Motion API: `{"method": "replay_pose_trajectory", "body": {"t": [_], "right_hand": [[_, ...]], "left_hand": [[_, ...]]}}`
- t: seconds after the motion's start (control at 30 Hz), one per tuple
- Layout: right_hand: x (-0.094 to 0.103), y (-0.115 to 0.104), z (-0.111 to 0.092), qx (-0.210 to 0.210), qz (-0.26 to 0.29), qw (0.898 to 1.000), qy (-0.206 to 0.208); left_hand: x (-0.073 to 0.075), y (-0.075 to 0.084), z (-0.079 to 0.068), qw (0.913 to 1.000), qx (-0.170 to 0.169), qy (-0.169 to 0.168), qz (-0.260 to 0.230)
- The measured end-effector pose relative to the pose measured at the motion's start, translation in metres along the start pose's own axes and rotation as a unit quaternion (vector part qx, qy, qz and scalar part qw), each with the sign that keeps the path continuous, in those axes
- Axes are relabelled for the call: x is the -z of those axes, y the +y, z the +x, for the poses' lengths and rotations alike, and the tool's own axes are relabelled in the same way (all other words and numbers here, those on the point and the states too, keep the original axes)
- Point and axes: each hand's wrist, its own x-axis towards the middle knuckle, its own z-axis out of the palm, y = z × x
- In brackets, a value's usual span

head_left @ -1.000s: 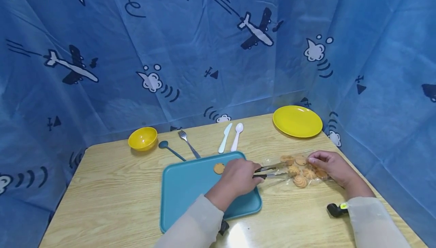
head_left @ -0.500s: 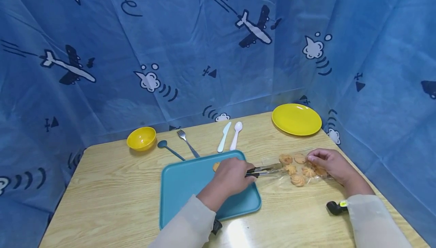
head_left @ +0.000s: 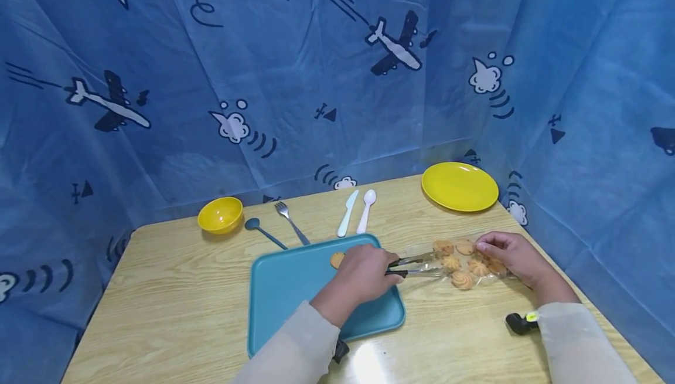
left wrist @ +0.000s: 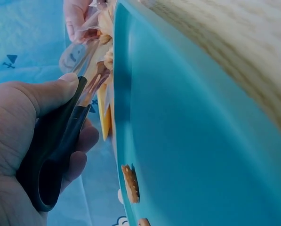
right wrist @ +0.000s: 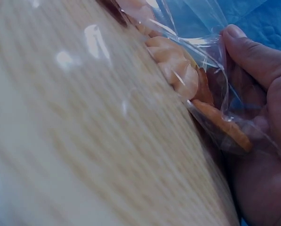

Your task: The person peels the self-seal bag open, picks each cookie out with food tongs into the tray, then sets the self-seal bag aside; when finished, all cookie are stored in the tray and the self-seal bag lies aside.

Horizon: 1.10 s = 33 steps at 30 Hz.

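Note:
My left hand (head_left: 364,272) grips the black handles of metal tongs (head_left: 413,260) over the right part of a teal tray (head_left: 295,308). The tongs' tips reach into a clear plastic bag (head_left: 490,278) of cookies (head_left: 462,280), some swirled, some flat. Whether the tips touch a cookie cannot be told. With thumb and fingers, my right hand (head_left: 511,255) pinches the bag's right end; the right wrist view shows the film (right wrist: 215,52) drawn up beside the thumb. Near the tray's far edge lies a flat cookie (head_left: 336,260), partly behind my left hand; the left wrist view shows it edge-on (left wrist: 131,183).
Behind the tray lie a dark teal spoon (head_left: 266,233), a fork (head_left: 292,223), a pale green knife (head_left: 348,214) and a pale pink spoon (head_left: 366,213). A yellow bowl (head_left: 220,216) stands back left, a yellow plate (head_left: 460,187) back right. Blue curtains (head_left: 295,79) enclose the table.
My left hand with the tongs shifts a little left, then slightly back right toward the bag. The right hand keeps its pinch on the bag in the same place.

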Motion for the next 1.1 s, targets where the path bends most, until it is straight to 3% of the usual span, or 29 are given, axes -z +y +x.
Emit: {"method": "replay_pose_trajectory", "body": {"t": [0.23,0.63,1.1], "right_hand": [[-0.002,0.000,0.000,0.000,-0.005,1.000,0.003],[0.000,0.001,0.001,0.006,-0.001,1.000,0.002],[0.000,-0.003,-0.001,-0.023,0.002,1.000,-0.001]], "left_hand": [[0.000,0.002,0.001,0.9999,0.008,-0.004,-0.009],[0.001,-0.011,-0.012,0.9999,-0.005,0.009,-0.009],[0.006,-0.025,-0.026,0.9999,0.003,0.009,-0.010]]}}
